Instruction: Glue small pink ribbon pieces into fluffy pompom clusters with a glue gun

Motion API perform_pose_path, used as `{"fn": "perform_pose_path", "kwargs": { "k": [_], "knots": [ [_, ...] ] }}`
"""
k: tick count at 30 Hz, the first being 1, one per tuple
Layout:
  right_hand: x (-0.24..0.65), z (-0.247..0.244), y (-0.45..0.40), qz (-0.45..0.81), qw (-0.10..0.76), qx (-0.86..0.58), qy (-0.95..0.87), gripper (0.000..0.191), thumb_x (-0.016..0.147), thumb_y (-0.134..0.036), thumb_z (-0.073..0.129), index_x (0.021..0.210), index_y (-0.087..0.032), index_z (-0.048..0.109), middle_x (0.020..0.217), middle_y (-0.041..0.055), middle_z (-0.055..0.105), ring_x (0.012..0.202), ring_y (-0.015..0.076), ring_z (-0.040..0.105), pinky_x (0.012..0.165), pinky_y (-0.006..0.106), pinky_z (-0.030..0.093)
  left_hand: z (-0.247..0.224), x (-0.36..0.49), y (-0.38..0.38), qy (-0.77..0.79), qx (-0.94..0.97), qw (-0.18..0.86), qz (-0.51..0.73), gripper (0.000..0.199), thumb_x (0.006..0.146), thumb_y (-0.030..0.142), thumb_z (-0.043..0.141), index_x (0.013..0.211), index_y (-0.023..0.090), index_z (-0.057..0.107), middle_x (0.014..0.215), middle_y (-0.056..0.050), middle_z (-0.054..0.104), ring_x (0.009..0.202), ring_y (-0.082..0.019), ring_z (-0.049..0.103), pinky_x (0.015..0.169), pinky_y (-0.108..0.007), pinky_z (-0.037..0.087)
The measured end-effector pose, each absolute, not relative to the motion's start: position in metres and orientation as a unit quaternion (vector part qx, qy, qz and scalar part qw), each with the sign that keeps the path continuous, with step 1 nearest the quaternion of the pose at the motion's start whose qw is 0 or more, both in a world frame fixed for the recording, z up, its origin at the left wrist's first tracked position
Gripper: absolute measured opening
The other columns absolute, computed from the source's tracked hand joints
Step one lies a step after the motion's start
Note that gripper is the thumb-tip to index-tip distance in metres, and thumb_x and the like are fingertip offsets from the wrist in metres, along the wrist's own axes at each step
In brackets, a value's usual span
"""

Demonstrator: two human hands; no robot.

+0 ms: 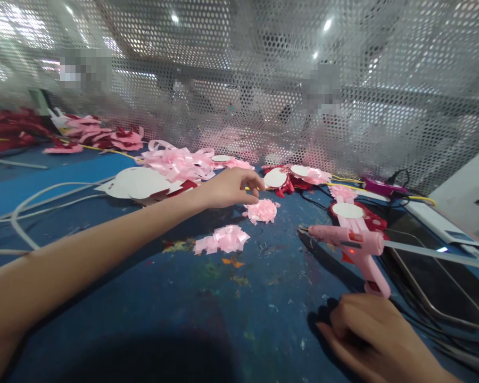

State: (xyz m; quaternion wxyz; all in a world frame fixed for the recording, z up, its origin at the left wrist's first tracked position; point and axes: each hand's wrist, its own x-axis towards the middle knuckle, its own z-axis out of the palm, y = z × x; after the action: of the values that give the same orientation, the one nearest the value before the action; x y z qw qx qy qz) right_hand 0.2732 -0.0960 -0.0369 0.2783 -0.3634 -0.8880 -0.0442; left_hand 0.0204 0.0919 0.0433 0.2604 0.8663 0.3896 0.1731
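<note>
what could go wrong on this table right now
The pink plastic glue gun shows a glowing red light, so its nozzle may be hot; the right hand, close to its handle, could get burned. The left hand, close to the round pink ruffled rosette, might nudge it askew.

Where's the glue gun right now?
In the head view, the glue gun is right of centre, between the right hand and a white disc.
</note>
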Motion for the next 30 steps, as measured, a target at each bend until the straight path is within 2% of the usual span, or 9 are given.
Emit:
{"fn": "perform_pose_path", "kwargs": {
  "k": [3, 6, 13, 22, 25, 30],
  "knots": [
    [0.273, -0.036, -0.096, -0.046, 0.280, -0.364, -0.887, 0.029, 0.089, -0.017, 0.048, 0.061, -0.020, 0.041, 0.049, -0.0058, 0.046, 0.042, 0.0070, 0.043, 0.044, 0.022, 0.031, 0.051, 0.012, 0.088, 0.386, 0.886, 0.249, 0.063, 0.019, 0.061, 0.019, 0.069, 0.080, 0.019, 0.070, 0.069, 0.001, 0.067, 0.057, -0.011, 0.057, 0.052, -0.021, 0.036],
    [0.272, -0.036, -0.095, -0.049, 0.277, -0.363, -0.888, 0.029, 0.089, -0.017, 0.048, 0.061, -0.020, 0.041, 0.049, -0.0058, 0.047, 0.042, 0.0070, 0.043, 0.044, 0.022, 0.031, 0.052, 0.006, 0.084, 0.375, 0.891, 0.255, -0.028, 0.019, 0.055, 0.015, 0.070, 0.073, 0.021, 0.071, 0.062, 0.004, 0.065, 0.050, -0.010, 0.053, 0.046, -0.020, 0.031],
    [0.273, -0.037, -0.096, -0.045, 0.273, -0.363, -0.890, 0.029, 0.088, -0.017, 0.050, 0.061, -0.020, 0.040, 0.049, -0.0065, 0.046, 0.042, 0.0062, 0.043, 0.044, 0.021, 0.030, 0.050, 0.010, 0.080, 0.351, 0.893, 0.269, -0.083, 0.007, 0.063, 0.016, 0.064, 0.058, 0.020, 0.066, 0.055, 0.003, 0.061, 0.050, -0.011, 0.053, 0.045, -0.020, 0.029],
    [0.276, -0.041, -0.095, -0.034, 0.273, -0.362, -0.891, 0.027, 0.086, -0.015, 0.050, 0.062, -0.021, 0.040, 0.050, -0.0058, 0.047, 0.043, 0.0077, 0.043, 0.044, 0.023, 0.030, 0.063, 0.002, 0.080, 0.367, 0.874, 0.297, -0.115, 0.020, 0.078, 0.025, 0.052, 0.067, 0.019, 0.068, 0.071, -0.004, 0.072, 0.062, -0.017, 0.067, 0.055, -0.023, 0.042],
    [0.274, -0.037, -0.097, -0.046, 0.295, -0.359, -0.884, 0.026, 0.086, -0.015, 0.051, 0.064, -0.021, 0.039, 0.050, -0.0062, 0.045, 0.042, 0.0079, 0.042, 0.043, 0.024, 0.031, 0.066, 0.003, 0.077, 0.365, 0.879, 0.286, -0.105, 0.016, 0.074, 0.022, 0.056, 0.066, 0.020, 0.070, 0.066, -0.003, 0.071, 0.063, -0.017, 0.066, 0.055, -0.022, 0.041],
    [0.282, -0.027, -0.106, -0.019, 0.387, -0.425, -0.818, 0.025, 0.085, -0.014, 0.054, 0.067, -0.022, 0.038, 0.056, -0.0044, 0.043, 0.049, 0.0095, 0.045, 0.048, 0.024, 0.037, 0.067, 0.007, 0.071, 0.346, 0.906, 0.228, -0.091, 0.012, 0.071, 0.020, 0.060, 0.066, 0.021, 0.071, 0.064, -0.001, 0.070, 0.056, -0.014, 0.061, 0.049, -0.021, 0.035]
  ]
}}
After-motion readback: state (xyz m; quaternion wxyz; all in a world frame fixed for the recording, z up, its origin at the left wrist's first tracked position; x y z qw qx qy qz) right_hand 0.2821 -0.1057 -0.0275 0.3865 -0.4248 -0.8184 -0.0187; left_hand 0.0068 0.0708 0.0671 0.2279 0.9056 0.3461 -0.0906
